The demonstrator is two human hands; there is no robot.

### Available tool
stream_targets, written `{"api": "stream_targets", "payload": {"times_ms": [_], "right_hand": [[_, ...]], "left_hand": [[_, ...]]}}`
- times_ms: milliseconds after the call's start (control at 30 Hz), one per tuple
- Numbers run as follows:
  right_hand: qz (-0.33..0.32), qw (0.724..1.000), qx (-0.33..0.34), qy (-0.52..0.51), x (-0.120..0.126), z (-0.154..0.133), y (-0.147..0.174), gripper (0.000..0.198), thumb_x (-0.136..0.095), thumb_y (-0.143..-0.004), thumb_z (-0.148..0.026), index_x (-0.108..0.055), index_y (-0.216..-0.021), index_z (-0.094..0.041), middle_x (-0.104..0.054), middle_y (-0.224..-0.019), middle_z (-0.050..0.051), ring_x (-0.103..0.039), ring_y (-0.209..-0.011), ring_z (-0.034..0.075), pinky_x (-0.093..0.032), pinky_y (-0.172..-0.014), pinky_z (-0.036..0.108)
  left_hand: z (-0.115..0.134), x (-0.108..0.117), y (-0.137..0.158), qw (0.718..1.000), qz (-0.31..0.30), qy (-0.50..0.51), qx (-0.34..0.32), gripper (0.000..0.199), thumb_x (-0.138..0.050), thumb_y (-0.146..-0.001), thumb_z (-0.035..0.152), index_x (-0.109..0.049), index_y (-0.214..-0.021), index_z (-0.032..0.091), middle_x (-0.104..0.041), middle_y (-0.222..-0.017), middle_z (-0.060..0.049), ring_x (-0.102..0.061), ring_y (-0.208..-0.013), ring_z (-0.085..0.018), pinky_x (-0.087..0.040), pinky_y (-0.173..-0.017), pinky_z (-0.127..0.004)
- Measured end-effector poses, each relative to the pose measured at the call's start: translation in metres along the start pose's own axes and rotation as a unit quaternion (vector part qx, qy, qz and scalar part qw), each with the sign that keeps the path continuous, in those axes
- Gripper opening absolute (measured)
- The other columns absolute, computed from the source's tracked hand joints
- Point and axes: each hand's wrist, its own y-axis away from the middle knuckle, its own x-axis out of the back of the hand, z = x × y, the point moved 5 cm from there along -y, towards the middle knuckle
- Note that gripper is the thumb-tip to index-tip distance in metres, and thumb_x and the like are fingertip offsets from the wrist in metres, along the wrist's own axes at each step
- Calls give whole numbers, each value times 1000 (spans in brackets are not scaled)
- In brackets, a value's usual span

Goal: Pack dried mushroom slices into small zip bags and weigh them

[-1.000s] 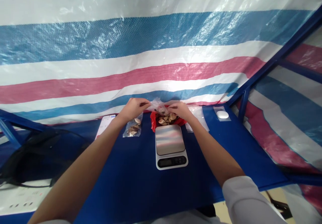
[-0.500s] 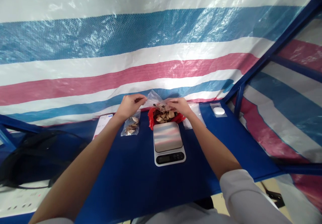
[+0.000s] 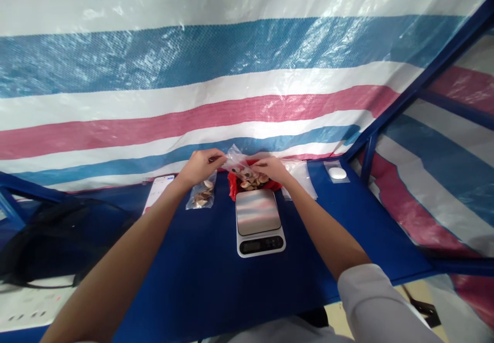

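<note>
My left hand (image 3: 201, 166) is closed in a pinch at the left edge of a clear plastic bag (image 3: 233, 156). The bag is tilted above an open red bag (image 3: 232, 186), and some brownish slices show inside it. At the other side of the clear bag is my right hand (image 3: 271, 169), its fingers closed together on the plastic. Dried brown-and-cream slices (image 3: 252, 183) fill the red bag beneath. Just in front of it stands a kitchen scale (image 3: 259, 218) with a bare metal plate. A filled clear bag (image 3: 202, 195) lies below my left wrist.
A phone (image 3: 157, 191) lies left of the filled bag. Flat clear bags (image 3: 303, 180) lie by my right forearm, and a white rounded object (image 3: 337, 173) rests farther right. Black headgear (image 3: 34, 245) and a power strip (image 3: 33, 304) are at left. Striped sheeting (image 3: 216, 96) backs the blue table (image 3: 193, 281).
The clear bag has come slightly lower over the red bag, and more slices show in it. My right hand has shifted a little down. The view has tilted slightly.
</note>
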Motion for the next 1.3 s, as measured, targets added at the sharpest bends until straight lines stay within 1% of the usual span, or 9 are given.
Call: {"api": "stream_targets", "payload": {"times_ms": [200,300,567,633,733,833,933,1133,1300], "right_hand": [[-8,995,1,-97,-2,2,3,25,-72,-83,-37,-82,-98,-19,-79,-86,6,-73,-78,21,-61,-68,30],[12,995,-17,-95,-1,7,5,25,-74,-81,-38,-82,-95,-19,-79,-84,6,-74,-77,22,-61,-69,30],[80,989,-14,-126,11,9,1,30,-64,-87,-32,-79,-109,-19,-79,-93,5,-73,-72,19,-60,-61,28],[85,992,-2,-90,11,9,1,29,-63,-88,-32,-79,-108,-20,-80,-94,5,-74,-76,20,-60,-65,28],[94,995,23,36,9,6,1,23,-65,-88,-32,-81,-100,-22,-80,-92,3,-73,-80,20,-59,-71,29],[92,988,27,122,6,2,3,19,-65,-88,-29,-82,-95,-25,-80,-85,1,-72,-75,19,-56,-71,27],[76,990,32,117,5,-3,4,20,-63,-89,-28,-83,-93,-26,-78,-78,0,-70,-68,17,-55,-68,26],[54,998,19,8,-2,-1,5,23,-62,-89,-32,-82,-96,-22,-78,-79,1,-70,-66,17,-56,-63,25],[107,990,29,86,2,1,6,20,-63,-89,-29,-82,-94,-26,-80,-90,0,-73,-82,19,-57,-76,27]], "left_hand": [[0,-1,4,1000,-19,18,10,33,-58,-86,50,-73,-85,20,-76,-82,-4,-67,-76,-20,-49,-71,-29],[-1,-4,4,999,-29,5,16,34,-58,-85,51,-74,-85,20,-77,-83,-4,-68,-78,-21,-49,-72,-29],[1,-2,3,999,36,20,13,37,-60,-84,52,-77,-84,19,-78,-80,-5,-68,-76,-22,-49,-72,-29],[0,-4,4,999,39,26,17,36,-61,-83,52,-77,-83,19,-78,-81,-6,-69,-77,-22,-50,-73,-29],[-4,-6,5,998,43,32,25,34,-63,-82,50,-78,-85,19,-79,-85,-7,-71,-80,-23,-51,-74,-29],[-9,-6,5,998,39,26,34,33,-64,-81,49,-78,-84,20,-79,-85,-7,-71,-81,-23,-51,-75,-29],[-13,-3,6,998,45,21,37,33,-63,-81,49,-78,-83,20,-79,-84,-6,-70,-79,-23,-51,-74,-29],[-14,-4,7,998,48,22,41,34,-63,-81,49,-78,-86,19,-79,-87,-6,-70,-79,-23,-51,-73,-29],[-13,-10,7,999,38,7,33,32,-59,-83,46,-78,-84,20,-79,-82,-5,-70,-78,-23,-50,-75,-29]]}}
